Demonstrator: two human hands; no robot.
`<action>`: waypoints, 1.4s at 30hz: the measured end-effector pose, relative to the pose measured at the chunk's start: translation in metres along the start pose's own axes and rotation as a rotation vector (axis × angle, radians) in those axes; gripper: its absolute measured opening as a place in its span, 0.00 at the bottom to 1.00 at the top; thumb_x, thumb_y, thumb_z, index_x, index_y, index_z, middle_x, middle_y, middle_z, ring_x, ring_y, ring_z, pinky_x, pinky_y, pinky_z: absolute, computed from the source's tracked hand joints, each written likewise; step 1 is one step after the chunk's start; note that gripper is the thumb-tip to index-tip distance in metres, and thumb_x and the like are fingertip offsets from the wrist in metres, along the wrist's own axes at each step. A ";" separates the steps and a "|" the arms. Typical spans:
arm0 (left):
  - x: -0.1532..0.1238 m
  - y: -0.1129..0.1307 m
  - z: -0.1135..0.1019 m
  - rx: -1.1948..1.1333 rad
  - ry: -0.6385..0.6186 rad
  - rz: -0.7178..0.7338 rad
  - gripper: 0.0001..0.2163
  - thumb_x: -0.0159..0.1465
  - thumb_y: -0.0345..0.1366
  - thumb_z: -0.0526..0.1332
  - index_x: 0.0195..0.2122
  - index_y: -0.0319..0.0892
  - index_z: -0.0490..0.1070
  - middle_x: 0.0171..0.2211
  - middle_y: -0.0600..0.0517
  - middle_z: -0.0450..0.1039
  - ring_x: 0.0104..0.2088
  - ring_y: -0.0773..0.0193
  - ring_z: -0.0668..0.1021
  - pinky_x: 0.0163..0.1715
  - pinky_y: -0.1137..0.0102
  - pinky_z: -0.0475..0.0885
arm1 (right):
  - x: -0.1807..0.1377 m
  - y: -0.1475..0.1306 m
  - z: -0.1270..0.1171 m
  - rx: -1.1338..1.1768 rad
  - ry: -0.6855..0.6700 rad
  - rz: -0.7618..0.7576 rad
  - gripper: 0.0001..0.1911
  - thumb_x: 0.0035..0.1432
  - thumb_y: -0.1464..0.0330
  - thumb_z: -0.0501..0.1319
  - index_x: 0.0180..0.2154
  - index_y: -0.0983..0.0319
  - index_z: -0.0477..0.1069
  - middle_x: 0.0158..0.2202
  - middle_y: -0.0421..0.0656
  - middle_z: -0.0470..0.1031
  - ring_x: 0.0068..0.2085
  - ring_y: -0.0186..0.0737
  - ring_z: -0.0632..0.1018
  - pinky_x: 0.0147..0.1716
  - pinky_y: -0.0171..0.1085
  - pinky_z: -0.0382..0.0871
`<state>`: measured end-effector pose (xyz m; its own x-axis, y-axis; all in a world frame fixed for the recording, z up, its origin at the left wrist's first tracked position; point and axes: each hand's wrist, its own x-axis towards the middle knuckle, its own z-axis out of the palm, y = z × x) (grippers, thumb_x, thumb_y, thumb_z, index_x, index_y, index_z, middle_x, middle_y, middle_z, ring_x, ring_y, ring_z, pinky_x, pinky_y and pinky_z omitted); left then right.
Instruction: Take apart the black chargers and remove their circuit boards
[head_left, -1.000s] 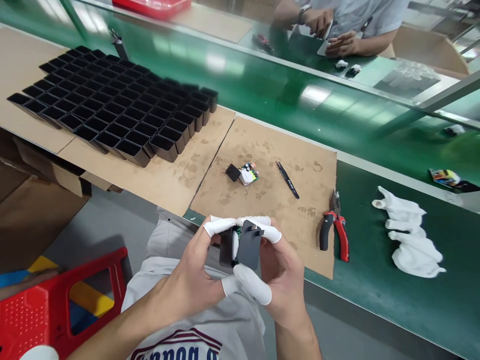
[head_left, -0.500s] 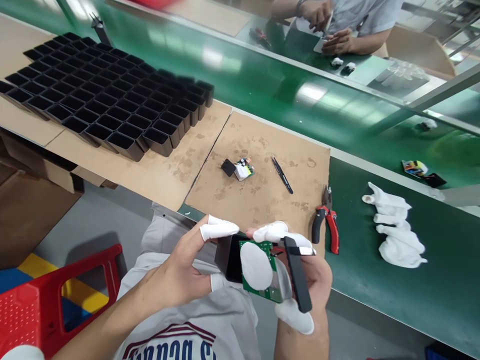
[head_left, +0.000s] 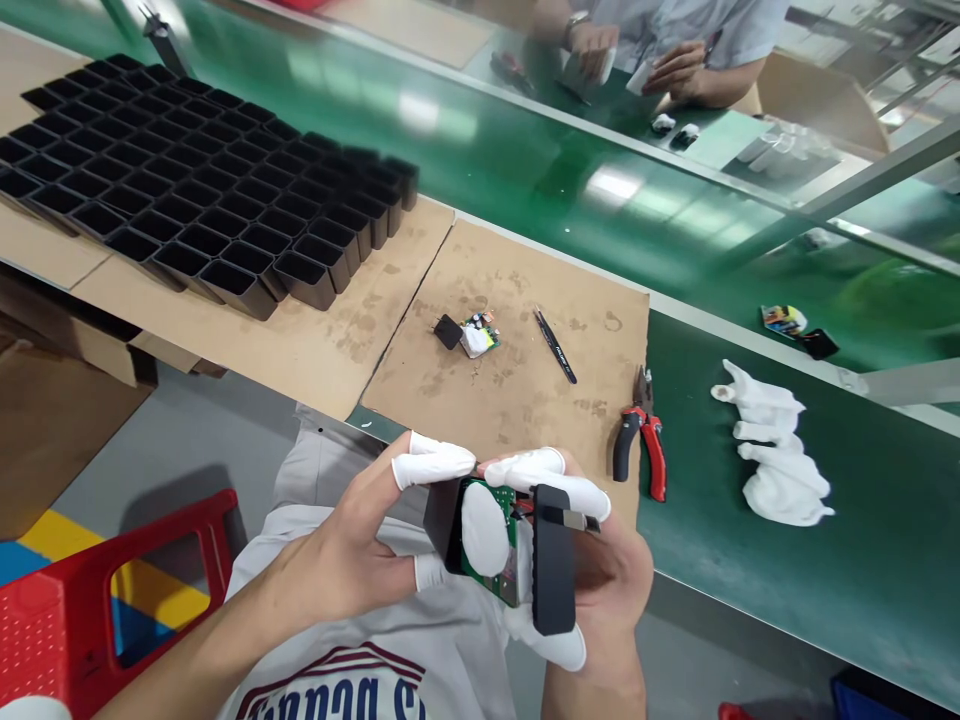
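Both hands wear white finger cots and meet over my lap. My left hand (head_left: 352, 560) grips a black charger shell (head_left: 442, 520) by its open end. My right hand (head_left: 600, 560) pinches a black plug cover (head_left: 553, 560) with its green circuit board (head_left: 501, 545), which carries a white oval pad. The board sits partly inside the shell's mouth. On the cardboard mat (head_left: 517, 400) beyond lie a second small board with a black part (head_left: 465, 333) and black tweezers (head_left: 555, 345).
Rows of empty black shells (head_left: 202, 190) stand on cardboard at the left. Red-handled cutters (head_left: 637, 445) and white gloves (head_left: 772, 445) lie on the green belt (head_left: 750, 540). Another person's hands (head_left: 637, 60) work across the conveyor. A red stool (head_left: 90, 610) is at lower left.
The closed black block I held a second ago came apart: the cover with its board was drawn out to the right, and now sits closer against the shell again.
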<state>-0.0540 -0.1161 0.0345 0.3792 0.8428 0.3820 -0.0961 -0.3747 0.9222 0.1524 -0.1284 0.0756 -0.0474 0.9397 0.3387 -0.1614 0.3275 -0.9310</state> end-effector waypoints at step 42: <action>-0.004 0.000 -0.008 0.017 -0.042 -0.049 0.39 0.66 0.21 0.72 0.75 0.56 0.67 0.65 0.42 0.76 0.64 0.48 0.81 0.63 0.55 0.82 | -0.015 -0.011 0.010 -0.062 0.125 0.014 0.15 0.72 0.59 0.72 0.57 0.53 0.84 0.46 0.51 0.84 0.50 0.58 0.87 0.52 0.60 0.88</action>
<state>-0.0628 -0.1165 0.0337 0.4217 0.8434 0.3329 -0.0613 -0.3398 0.9385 0.1452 -0.1468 0.0824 0.0747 0.9478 0.3101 -0.1000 0.3165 -0.9433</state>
